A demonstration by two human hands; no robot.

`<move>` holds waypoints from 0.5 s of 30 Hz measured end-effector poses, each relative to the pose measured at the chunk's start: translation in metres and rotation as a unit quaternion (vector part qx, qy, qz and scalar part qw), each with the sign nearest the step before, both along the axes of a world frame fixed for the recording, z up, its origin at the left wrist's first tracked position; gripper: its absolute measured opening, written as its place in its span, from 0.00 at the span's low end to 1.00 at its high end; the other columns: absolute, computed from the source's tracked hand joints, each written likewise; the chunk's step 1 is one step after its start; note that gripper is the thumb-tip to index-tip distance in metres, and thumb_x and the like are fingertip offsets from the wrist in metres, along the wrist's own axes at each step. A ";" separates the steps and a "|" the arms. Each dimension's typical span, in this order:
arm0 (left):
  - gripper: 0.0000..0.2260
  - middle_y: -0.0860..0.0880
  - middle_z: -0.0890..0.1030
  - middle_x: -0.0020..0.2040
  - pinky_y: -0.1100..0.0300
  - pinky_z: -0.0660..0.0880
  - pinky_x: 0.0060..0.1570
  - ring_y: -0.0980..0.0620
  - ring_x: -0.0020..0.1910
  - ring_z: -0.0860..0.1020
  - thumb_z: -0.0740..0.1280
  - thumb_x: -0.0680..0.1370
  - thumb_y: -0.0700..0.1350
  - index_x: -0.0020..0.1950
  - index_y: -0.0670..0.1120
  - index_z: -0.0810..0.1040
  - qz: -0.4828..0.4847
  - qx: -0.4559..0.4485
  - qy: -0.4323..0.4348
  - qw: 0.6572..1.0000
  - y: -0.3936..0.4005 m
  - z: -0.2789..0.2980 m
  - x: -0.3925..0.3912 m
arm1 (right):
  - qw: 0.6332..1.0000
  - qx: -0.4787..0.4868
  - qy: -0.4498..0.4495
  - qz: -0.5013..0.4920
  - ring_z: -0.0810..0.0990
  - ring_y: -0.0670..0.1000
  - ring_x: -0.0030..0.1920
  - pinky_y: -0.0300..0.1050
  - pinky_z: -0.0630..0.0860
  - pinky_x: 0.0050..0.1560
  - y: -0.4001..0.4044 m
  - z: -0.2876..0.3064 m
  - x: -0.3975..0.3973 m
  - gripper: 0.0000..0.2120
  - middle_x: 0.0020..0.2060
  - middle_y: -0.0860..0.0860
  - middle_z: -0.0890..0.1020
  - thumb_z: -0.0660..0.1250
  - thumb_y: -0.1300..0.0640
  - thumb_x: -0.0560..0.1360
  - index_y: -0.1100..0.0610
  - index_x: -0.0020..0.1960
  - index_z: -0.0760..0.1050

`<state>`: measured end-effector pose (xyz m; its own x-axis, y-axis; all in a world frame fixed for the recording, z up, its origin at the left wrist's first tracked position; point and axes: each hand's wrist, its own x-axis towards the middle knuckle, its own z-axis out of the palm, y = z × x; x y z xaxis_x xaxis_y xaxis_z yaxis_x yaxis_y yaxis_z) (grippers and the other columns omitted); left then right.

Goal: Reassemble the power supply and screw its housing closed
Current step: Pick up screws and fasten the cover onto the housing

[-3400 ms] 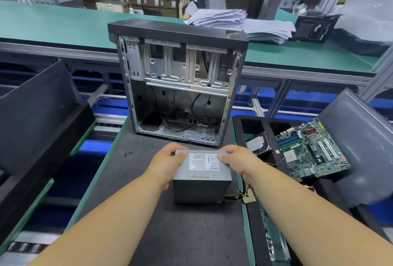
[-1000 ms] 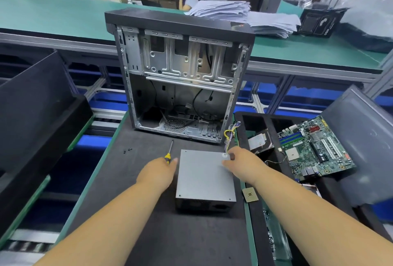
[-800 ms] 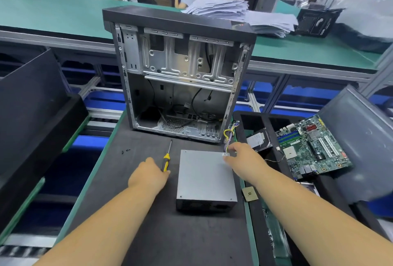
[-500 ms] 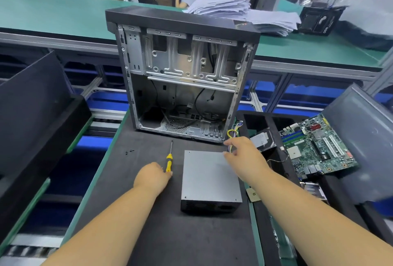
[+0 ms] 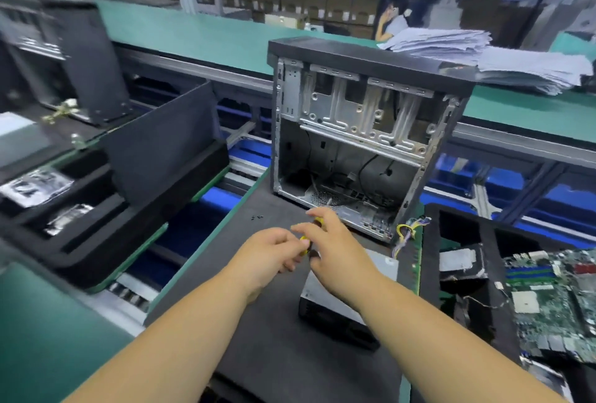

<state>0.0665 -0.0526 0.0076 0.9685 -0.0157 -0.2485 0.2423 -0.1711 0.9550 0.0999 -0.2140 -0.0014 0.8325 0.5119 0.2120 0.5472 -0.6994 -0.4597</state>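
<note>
The power supply (image 5: 346, 293) lay flat on the dark mat of the counter (image 5: 258, 354), just in front of the open computer case (image 5: 361, 144). It was laid with a plain metal side up, most likely so that the housing could be screwed shut from above. Its bundle of coloured wires (image 5: 408, 231) trailed out at the corner nearest the case, out of the way of the lid.

Both hands were held together just in front of the case, over the edge of the power supply farthest from the wires. A yellow-handled screwdriver (image 5: 304, 246) was caught between them. The left hand (image 5: 267, 257) had its fingers curled round the handle. The right hand (image 5: 329, 248) had its fingers bent at the same handle, and a bit of yellow showed by its fingertips too. It looked as if the tool was being passed or turned into a good grip, but the picture was blurred, so it could not be told which hand had the firmer hold.

A few small black screws (image 5: 257, 217) were left on the mat, in front of the case and a little away from the hands. They were probably kept there to be easy to reach. No screw seemed to be set in the housing yet.
</note>
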 end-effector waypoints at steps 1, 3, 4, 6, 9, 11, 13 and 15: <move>0.09 0.55 0.81 0.33 0.68 0.71 0.34 0.58 0.33 0.77 0.69 0.77 0.50 0.41 0.47 0.80 0.011 0.004 -0.006 1.000 0.002 0.003 -0.003 | 1.000 0.008 -0.003 0.014 0.72 0.51 0.60 0.41 0.69 0.53 0.005 0.001 0.001 0.23 0.67 0.49 0.66 0.63 0.67 0.72 0.50 0.63 0.76; 0.09 0.56 0.81 0.34 0.67 0.71 0.36 0.59 0.33 0.77 0.70 0.77 0.52 0.41 0.48 0.80 0.027 0.014 -0.012 0.999 0.007 0.007 -0.008 | 0.999 0.027 -0.008 0.036 0.72 0.50 0.58 0.39 0.67 0.50 0.014 0.001 0.004 0.19 0.63 0.47 0.69 0.63 0.67 0.72 0.52 0.59 0.78; 0.10 0.56 0.81 0.34 0.65 0.71 0.38 0.59 0.34 0.77 0.69 0.77 0.53 0.42 0.48 0.81 0.035 0.015 -0.015 0.999 0.011 0.009 -0.009 | 0.999 0.035 -0.006 0.041 0.73 0.49 0.57 0.39 0.68 0.49 0.019 0.002 0.007 0.18 0.62 0.46 0.70 0.63 0.67 0.73 0.52 0.57 0.78; 0.11 0.54 0.82 0.36 0.61 0.72 0.41 0.58 0.35 0.77 0.68 0.78 0.54 0.44 0.48 0.82 0.051 0.017 -0.024 0.998 0.021 0.011 -0.009 | 0.998 0.045 0.009 0.040 0.73 0.46 0.56 0.40 0.69 0.48 0.029 0.001 0.015 0.16 0.63 0.45 0.68 0.63 0.66 0.74 0.51 0.57 0.77; 0.11 0.54 0.83 0.38 0.61 0.72 0.41 0.58 0.36 0.77 0.64 0.80 0.53 0.47 0.49 0.82 0.080 0.033 -0.025 0.996 0.042 0.011 -0.003 | 0.996 0.075 0.045 0.011 0.71 0.39 0.51 0.38 0.72 0.46 0.046 0.000 0.032 0.17 0.64 0.42 0.65 0.63 0.66 0.76 0.48 0.59 0.76; 0.09 0.56 0.82 0.37 0.61 0.71 0.42 0.58 0.36 0.77 0.64 0.80 0.50 0.46 0.50 0.83 0.107 0.046 -0.021 0.993 0.059 0.007 0.004 | 0.990 0.129 0.065 -0.004 0.71 0.35 0.52 0.30 0.70 0.46 0.056 0.000 0.043 0.15 0.59 0.41 0.66 0.64 0.63 0.78 0.46 0.59 0.76; 0.08 0.56 0.82 0.37 0.61 0.70 0.42 0.57 0.36 0.77 0.64 0.79 0.46 0.45 0.50 0.83 0.134 0.058 -0.016 0.989 0.079 0.001 0.015 | 0.979 0.180 0.091 -0.028 0.71 0.32 0.51 0.24 0.68 0.45 0.066 0.000 0.055 0.12 0.55 0.41 0.67 0.65 0.58 0.79 0.43 0.57 0.76; 0.07 0.55 0.82 0.38 0.61 0.71 0.42 0.57 0.37 0.77 0.65 0.78 0.46 0.44 0.51 0.82 0.151 0.068 -0.007 0.986 0.098 -0.007 0.026 | 0.969 0.206 0.114 -0.070 0.73 0.33 0.49 0.25 0.68 0.44 0.075 -0.003 0.067 0.09 0.53 0.41 0.69 0.66 0.54 0.79 0.40 0.55 0.76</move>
